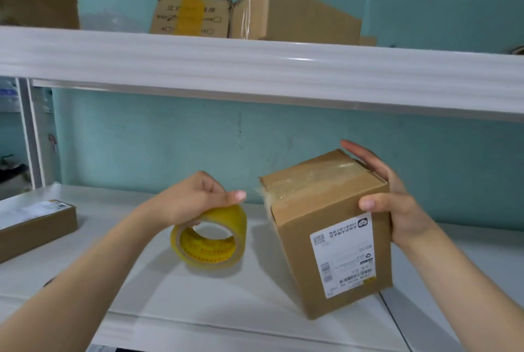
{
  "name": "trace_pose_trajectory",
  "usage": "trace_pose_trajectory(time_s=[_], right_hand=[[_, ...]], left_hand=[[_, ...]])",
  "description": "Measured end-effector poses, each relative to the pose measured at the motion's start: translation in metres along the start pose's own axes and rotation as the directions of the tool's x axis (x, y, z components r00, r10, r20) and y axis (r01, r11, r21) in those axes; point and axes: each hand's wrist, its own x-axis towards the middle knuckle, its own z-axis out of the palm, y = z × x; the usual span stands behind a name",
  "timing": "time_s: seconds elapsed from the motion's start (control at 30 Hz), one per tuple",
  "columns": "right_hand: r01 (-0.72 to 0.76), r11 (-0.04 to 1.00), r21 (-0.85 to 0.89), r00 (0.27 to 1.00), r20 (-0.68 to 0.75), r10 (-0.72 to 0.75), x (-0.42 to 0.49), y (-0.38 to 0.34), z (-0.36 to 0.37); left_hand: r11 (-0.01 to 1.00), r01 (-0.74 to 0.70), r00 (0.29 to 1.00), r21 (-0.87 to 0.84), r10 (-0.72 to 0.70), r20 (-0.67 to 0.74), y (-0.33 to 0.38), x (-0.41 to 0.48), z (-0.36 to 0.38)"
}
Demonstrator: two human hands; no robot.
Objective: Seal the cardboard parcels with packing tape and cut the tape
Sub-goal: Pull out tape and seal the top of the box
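From the head view, the left hand (195, 198) curls its fingers over the top of a yellow tape roll (209, 235) and grips it just beside the box (331, 232). The right hand (391, 201) clasps the upper right corner of the box, with the thumb on the front. The box leans tilted on the white surface (198, 295). Clear tape (312, 184) covers the top of the box. A flat parcel (37, 224) lies far left.
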Motion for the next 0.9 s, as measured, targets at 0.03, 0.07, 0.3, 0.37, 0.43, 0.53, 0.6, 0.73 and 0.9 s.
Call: trace_pose_trajectory(time_s=[0.03, 0.07, 0.3, 0.37, 0.43, 0.53, 0.6, 0.73, 0.9], right_hand=[[0.002, 1.0, 0.022, 1.0, -0.003, -0.002, -0.002, 0.003, -0.002], [0.003, 0.999, 0.042, 1.0, -0.003, -0.002, -0.004, 0.005, -0.003], [-0.002, 0.998, 0.062, 0.999, -0.044, 0.005, -0.007, 0.012, -0.01], [-0.013, 0.998, 0.061, 0.999, -0.045, 0.016, -0.009, 0.013, -0.011], [-0.061, 0.998, 0.032, 0.997, -0.048, 0.062, -0.01, 0.009, -0.012], [-0.144, 0.936, -0.32, 0.99, -0.05, 0.135, -0.008, -0.014, -0.017], [-0.166, 0.742, -0.649, 0.976, 0.0, 0.218, -0.002, -0.036, -0.016], [-0.173, 0.084, -0.981, 0.884, -0.118, 0.452, 0.017, -0.066, 0.006], [-0.025, -0.196, -0.98, 0.86, -0.121, 0.496, 0.04, -0.074, 0.031]], left_hand=[[1.0, 0.007, 1.0, -0.016, -0.007, 0.004, -0.002, 0.001, 0.005], [0.999, 0.015, 1.0, -0.035, -0.015, 0.009, -0.005, 0.001, 0.01], [0.989, 0.032, 0.999, -0.144, -0.034, -0.013, -0.011, 0.013, 0.045], [0.988, 0.041, 0.999, -0.152, -0.045, -0.025, -0.01, 0.016, 0.056], [0.987, 0.049, 0.997, -0.152, -0.056, -0.044, -0.01, 0.02, 0.064], [0.989, 0.068, 0.994, -0.128, -0.078, -0.077, -0.009, 0.026, 0.069], [0.992, 0.083, 0.992, -0.091, -0.091, -0.084, -0.011, 0.033, 0.071], [0.988, 0.14, 0.986, -0.057, -0.145, -0.088, -0.015, 0.047, 0.073], [0.984, 0.15, 0.984, -0.097, -0.158, -0.08, -0.021, 0.053, 0.076]])
